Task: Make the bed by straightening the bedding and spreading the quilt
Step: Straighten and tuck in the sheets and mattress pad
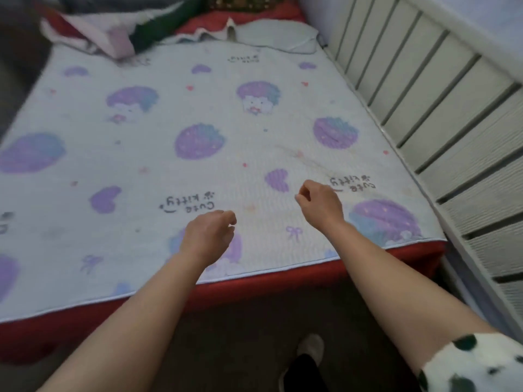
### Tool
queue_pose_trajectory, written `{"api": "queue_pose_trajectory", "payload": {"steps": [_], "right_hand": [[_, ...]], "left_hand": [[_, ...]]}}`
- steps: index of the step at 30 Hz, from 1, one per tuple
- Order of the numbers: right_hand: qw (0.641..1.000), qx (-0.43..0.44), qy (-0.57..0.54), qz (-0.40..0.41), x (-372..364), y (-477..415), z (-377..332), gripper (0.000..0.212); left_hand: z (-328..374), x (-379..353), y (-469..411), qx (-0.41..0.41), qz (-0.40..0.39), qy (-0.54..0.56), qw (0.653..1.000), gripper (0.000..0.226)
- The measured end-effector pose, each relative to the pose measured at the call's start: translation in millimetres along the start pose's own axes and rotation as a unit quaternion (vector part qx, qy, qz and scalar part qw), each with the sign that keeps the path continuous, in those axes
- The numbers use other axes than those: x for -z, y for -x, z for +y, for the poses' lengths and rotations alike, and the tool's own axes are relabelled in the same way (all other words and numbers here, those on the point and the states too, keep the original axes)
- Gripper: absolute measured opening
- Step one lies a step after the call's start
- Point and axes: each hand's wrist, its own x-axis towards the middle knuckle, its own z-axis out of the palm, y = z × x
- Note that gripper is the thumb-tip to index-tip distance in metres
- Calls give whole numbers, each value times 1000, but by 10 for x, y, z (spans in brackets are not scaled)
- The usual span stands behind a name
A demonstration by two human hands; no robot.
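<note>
Pale sheet (232,131): lying flat across the bed, showing purple strawberries, hearts and "Cute kitty" lettering; its near edge is running along the red mattress (254,287)
Quilt (93,35): sitting bunched in pink, white and red at the far left end, overlapping the sheet's far edge; blurred
Grey cloth (280,35): lying folded at the far right end
Left hand (209,236): hovering over the sheet's near edge; fingers loosely curling, holding nothing
Right hand (319,205): hovering farther in; thumb and forefinger nearly meeting; whether they are pinching anything, I cannot tell
Slatted rail (424,94): running along the bed's right side
</note>
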Motion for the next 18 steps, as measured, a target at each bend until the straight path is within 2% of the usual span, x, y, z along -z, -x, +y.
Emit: {"api": "queue_pose_trajectory", "payload": {"steps": [3, 9, 18], "right_hand": [[1000, 16, -2, -7, 36, 233, -657, 15], [991, 126, -2, -38, 99, 623, -2435, 14], [961, 268, -26, -66, -30, 571, -4369, 15]], "left_hand": [[-429, 541, 551, 23, 39, -7, 999, 18], [-1429, 1846, 1756, 124, 113, -30, 985, 16], [-2292, 2879, 2197, 210, 194, -47, 957, 17]]}}
